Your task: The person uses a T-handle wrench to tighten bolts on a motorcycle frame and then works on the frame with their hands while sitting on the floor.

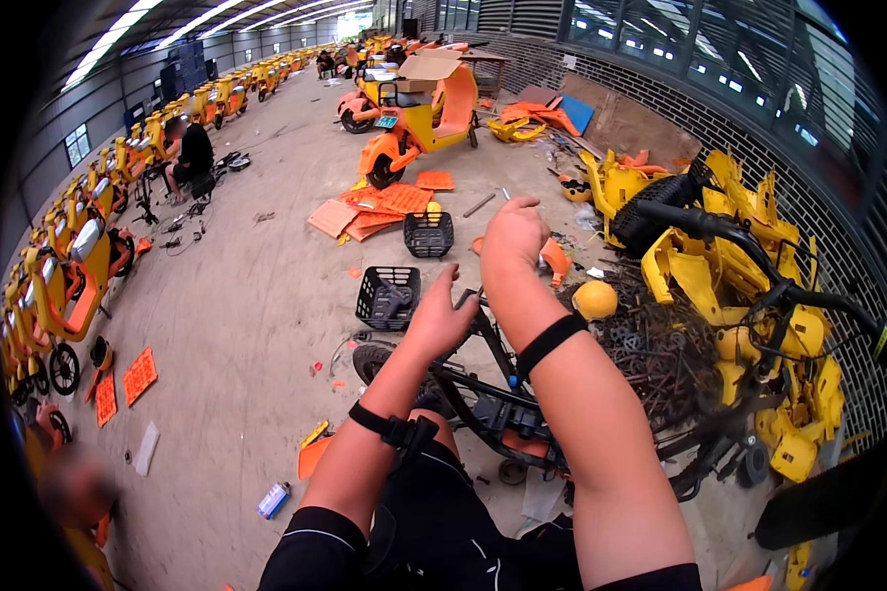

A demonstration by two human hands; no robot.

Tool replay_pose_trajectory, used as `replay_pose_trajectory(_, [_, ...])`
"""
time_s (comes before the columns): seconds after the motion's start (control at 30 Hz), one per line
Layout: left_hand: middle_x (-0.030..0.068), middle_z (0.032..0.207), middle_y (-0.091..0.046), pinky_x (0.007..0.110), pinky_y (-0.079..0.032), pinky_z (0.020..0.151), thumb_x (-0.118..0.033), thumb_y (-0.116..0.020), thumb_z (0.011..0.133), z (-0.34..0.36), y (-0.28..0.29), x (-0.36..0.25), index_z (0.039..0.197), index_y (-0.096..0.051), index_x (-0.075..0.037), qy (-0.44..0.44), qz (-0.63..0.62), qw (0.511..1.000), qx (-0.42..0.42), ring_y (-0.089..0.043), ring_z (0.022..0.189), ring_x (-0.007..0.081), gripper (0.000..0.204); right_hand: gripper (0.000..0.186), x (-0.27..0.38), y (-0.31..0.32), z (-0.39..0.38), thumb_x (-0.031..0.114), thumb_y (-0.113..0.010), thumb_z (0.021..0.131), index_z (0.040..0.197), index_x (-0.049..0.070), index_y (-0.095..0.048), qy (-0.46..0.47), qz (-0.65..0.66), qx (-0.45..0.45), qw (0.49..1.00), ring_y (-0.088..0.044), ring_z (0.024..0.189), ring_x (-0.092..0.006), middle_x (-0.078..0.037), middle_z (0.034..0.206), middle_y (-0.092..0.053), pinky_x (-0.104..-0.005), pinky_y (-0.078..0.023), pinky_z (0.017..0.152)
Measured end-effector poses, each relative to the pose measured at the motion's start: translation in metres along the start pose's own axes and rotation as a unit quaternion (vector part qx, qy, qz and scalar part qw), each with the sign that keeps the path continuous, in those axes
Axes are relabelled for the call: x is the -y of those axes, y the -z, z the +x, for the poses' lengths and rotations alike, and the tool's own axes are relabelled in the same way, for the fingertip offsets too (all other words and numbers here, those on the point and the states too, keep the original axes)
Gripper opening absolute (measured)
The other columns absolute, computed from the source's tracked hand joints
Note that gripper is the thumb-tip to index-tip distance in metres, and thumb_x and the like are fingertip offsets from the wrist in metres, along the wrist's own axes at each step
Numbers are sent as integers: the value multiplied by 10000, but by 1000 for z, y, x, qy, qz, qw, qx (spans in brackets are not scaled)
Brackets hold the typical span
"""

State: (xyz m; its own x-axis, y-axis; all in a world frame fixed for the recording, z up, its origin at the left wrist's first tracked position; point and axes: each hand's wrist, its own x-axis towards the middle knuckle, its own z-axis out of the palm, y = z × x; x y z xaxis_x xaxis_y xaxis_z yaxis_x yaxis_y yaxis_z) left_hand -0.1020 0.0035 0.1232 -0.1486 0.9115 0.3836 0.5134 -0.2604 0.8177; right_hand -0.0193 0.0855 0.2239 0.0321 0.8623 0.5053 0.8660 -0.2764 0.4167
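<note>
My left hand (443,317) is raised over the stripped black scooter frame (498,409), fingers stretched out and thumb apart, with nothing seen in it. Farther forward and to the right, my right hand (514,234) is closed with its knuckles up. A thin pale tip (506,194) shows just beyond its fingers; I cannot tell whether the hand holds it. The frame stands in front of me, its wheel (370,362) beneath my left forearm. Black handlebars (729,231) rise at the right. Past my left hand sits a black basket (388,297) with a dark part inside.
Dark metal parts (660,345) lie heaped at the right, below yellow body panels (705,261). Orange panels (384,205) and another basket (429,234) lie ahead. A yellow-orange scooter (424,128) stands beyond. Scooters line the left, where a person (192,158) sits. A small blue-white container (274,500) is nearby.
</note>
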Motion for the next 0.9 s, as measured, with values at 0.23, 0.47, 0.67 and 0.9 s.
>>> replay_pose_trajectory(0.23, [239, 1025, -695, 395, -524, 808, -149, -663, 870, 11, -31, 4, 1190, -617, -20, -79, 38, 993, 74, -690, 934, 376, 348, 662, -14, 17, -18, 163, -554, 887, 1484, -50, -364, 15, -6, 18, 1000, -686, 922, -353, -287, 1353, -547, -303, -472, 410])
replay_pose_trajectory(0.47, [155, 895, -726, 333, -547, 761, -101, -553, 977, 5, -18, 8, 1095, -626, 28, -22, -144, 989, 21, -712, 842, 207, 190, 520, -108, 84, 13, 158, -551, 893, 1408, 102, -513, 317, 313, 140, 884, -540, 1268, -300, -114, 1517, -438, -414, -453, 1039])
replay_pose_trajectory(0.67, [102, 951, -716, 309, -551, 816, -75, -513, 1008, 7, -6, 19, 1069, -624, 39, 7, -245, 967, 70, -692, 899, 164, 171, 561, -96, 46, -5, 283, -656, 866, 1392, 126, -538, 464, 395, 20, 793, -325, 1439, -283, -100, 1537, -406, -419, -321, 1154])
replay_pose_trajectory(0.9, [123, 972, -722, 318, -538, 831, -59, -492, 1004, 3, -3, 37, 1089, -624, 35, -16, -242, 968, 69, -700, 904, 177, 183, 244, -43, 42, -24, 259, -630, 894, 992, 47, -701, 341, 310, -132, 878, -692, 755, -254, -116, 834, -707, -385, -550, 652])
